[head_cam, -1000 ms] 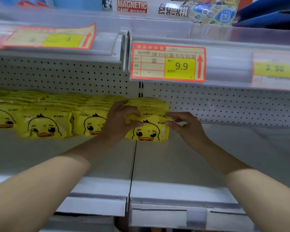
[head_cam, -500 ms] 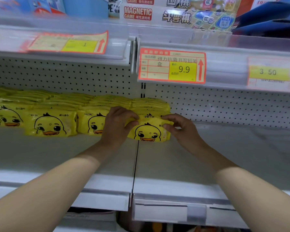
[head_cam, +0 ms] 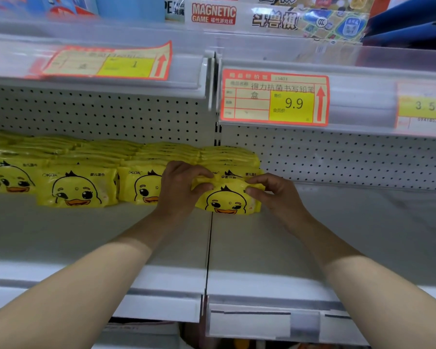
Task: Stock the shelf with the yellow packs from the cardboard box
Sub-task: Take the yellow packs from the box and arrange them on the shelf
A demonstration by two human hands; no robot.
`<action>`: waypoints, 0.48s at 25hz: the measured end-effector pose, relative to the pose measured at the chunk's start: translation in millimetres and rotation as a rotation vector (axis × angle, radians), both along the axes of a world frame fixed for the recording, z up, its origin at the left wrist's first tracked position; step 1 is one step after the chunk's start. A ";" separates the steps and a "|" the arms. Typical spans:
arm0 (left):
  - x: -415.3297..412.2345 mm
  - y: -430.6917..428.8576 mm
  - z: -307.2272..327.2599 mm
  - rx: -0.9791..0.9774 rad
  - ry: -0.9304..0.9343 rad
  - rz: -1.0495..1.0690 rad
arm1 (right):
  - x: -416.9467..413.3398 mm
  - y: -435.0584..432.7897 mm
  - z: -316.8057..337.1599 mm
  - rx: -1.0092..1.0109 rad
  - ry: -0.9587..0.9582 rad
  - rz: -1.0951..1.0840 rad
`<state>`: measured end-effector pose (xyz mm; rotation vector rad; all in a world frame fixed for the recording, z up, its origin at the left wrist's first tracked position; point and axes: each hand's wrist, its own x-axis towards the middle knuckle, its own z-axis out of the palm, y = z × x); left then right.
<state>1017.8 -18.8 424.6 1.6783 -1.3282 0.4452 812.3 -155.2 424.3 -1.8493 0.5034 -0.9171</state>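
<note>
White shelf (head_cam: 111, 235) bears soft, light yellow packs; both hands (head_cam: 179, 190) (head_cam: 275, 195) pinch one pack (head_cam: 227, 200) by its top corners.

Wrapper of yellow packs (head_cam: 227, 200): glossy plastic film, creased. Deck of shelf (head_cam: 337, 235): smooth matt painted metal. Behind, back panel (head_cam: 350, 157): same matt metal, perforated. Price tag (head_cam: 275, 98): paper, under clear shiny plastic strip (head_cam: 363, 107). Up top, game box (head_cam: 275, 18): glossy printed card.
</note>
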 end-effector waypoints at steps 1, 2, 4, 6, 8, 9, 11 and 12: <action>-0.2 0.2 1.3 0.002 0.008 -0.011 | -0.2 0.0 0.2 0.006 -0.003 -0.009; -0.2 0.7 2.8 -0.001 0.014 -0.025 | -0.4 0.0 0.8 0.007 -0.006 -0.016; -1.0 3.1 6.1 0.001 0.028 -0.051 | -0.1 -0.6 3.1 -0.003 -0.011 -0.018; -2.4 4.8 8.7 0.020 0.050 -0.065 | 0.0 -0.5 5.9 -0.021 -0.021 -0.008; -3.2 5.2 11.0 0.024 0.089 -0.081 | -0.4 1.0 8.5 -0.037 -0.031 0.000; -4.0 5.4 12.4 0.026 0.109 -0.090 | -0.5 1.6 9.6 -0.041 -0.037 -0.001; -5.5 5.3 15.0 0.035 0.137 -0.104 | -1.5 1.4 10.0 -0.040 -0.041 -0.008; -6.1 6.0 16.0 0.043 0.154 -0.115 | -2.1 0.9 9.4 -0.043 -0.033 -0.009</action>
